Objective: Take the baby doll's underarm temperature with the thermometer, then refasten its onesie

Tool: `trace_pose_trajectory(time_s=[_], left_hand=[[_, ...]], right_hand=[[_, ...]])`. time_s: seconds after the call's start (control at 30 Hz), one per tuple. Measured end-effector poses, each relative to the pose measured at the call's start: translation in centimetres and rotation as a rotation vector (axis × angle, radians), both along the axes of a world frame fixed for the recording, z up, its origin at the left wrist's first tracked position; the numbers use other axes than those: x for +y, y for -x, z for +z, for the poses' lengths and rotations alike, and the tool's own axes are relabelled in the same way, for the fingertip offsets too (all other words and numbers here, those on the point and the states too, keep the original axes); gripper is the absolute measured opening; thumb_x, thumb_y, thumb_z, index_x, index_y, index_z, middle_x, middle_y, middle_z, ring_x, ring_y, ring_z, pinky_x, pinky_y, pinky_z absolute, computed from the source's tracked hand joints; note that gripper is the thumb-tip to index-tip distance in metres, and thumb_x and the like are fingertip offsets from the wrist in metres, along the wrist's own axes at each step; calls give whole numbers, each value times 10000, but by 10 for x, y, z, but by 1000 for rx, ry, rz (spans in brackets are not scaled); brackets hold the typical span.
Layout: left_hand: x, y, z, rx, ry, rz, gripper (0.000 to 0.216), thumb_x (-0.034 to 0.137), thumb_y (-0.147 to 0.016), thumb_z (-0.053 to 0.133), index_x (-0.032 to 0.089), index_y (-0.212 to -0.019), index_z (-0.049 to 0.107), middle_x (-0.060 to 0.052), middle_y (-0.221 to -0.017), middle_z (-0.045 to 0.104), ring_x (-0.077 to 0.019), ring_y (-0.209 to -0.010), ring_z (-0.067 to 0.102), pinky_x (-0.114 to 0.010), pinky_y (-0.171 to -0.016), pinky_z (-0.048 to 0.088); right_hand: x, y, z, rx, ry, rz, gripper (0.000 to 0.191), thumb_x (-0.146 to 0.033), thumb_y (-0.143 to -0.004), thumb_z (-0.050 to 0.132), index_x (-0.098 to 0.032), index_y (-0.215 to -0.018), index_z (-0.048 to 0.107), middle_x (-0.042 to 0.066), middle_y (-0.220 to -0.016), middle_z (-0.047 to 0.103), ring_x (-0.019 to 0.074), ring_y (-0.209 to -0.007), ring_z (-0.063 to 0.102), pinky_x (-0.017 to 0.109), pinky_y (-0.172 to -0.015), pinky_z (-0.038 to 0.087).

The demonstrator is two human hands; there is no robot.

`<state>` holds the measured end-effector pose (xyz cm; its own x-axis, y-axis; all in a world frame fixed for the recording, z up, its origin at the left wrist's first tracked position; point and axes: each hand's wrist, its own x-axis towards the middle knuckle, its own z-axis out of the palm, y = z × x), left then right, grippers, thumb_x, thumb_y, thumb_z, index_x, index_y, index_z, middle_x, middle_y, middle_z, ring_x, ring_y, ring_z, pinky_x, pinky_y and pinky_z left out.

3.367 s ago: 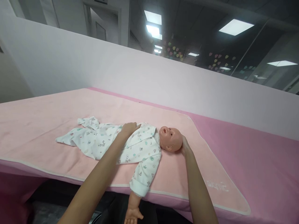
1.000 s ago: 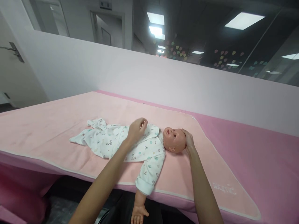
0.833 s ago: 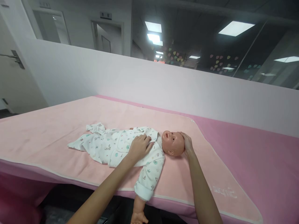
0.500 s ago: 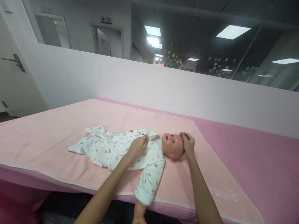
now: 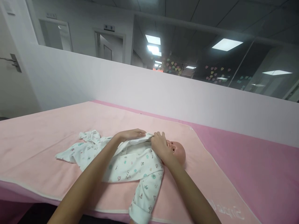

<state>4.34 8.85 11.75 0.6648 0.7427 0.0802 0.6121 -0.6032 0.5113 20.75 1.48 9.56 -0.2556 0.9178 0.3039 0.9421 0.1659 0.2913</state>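
- Leaving the head (image 5: 179,152), where it rested half a second ago, the right hand (image 5: 160,144) is now at the collar end of the shirt (image 5: 133,166).
- Rising off the chest, the flap (image 5: 137,138) now stands up between the two hands and shows the white cloth underneath; half a second ago only the left hand (image 5: 130,134) was on it.
- Both hands are therefore at work on the flap, which I judge to be partly opened, and neither is steadying the head.
- Right fingers: curled nearly closed, apparently gripping the flap's end; the thumb is hidden.
- Left fingers: nearly straight and close together, tips touching the flap's top edge; whether they pinch it I cannot tell, as the thumb is out of sight.
- The doll (image 5: 177,148) lies on its back on the blanket (image 5: 210,174), head at 3 o'clock from the shirt's middle, trousers (image 5: 78,154) at 9, near sleeve (image 5: 146,193) at 5, hanging past the blanket's edge.
- The right wrist hides part of the doll's face.
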Motion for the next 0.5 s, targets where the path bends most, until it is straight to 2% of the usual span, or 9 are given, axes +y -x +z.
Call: trace_pose_trajectory(time_s=[0.13,0.23,0.3,0.4,0.5], left_hand=[[0,0,12,-5,56,-144,403,506,-842,353,225,-927,630,-18,-1024,647,-167,-865,576,-225,-732,437],[-17,-5,8,-35,-40,-155,397,437,-877,308,204,-873,628,-38,-916,662,-178,-800,587,-248,-712,427],[-37,-11,-4,6,-215,-17,367,366,-893,295,200,-864,621,-56,-819,657,-190,-733,593,-269,-676,414],[-71,-20,-33,218,-434,130,257,208,-867,348,190,-904,602,-67,-709,621,-190,-625,580,-269,-583,392],[-100,-15,-61,272,-638,211,379,61,-824,350,229,-1110,534,-58,-812,624,-167,-635,571,-240,-510,359]], right_hand=[[-11,-4,3,-22,-26,-13,259,-47,-782,424,-164,-833,649,128,-879,624,248,-884,497,418,-896,261],[-32,-20,16,84,-113,-17,194,-102,-760,469,-165,-814,645,140,-894,624,284,-939,479,451,-945,205],[-49,-35,30,227,-198,-20,192,-141,-773,462,-171,-821,645,141,-922,627,308,-997,459,469,-961,180],[-78,-57,49,405,-315,-17,246,-190,-830,405,-204,-792,647,105,-867,649,294,-987,486,471,-951,217],[-112,-71,49,510,-428,-8,265,-294,-866,401,-219,-824,651,66,-874,664,260,-966,532,448,-936,292]])
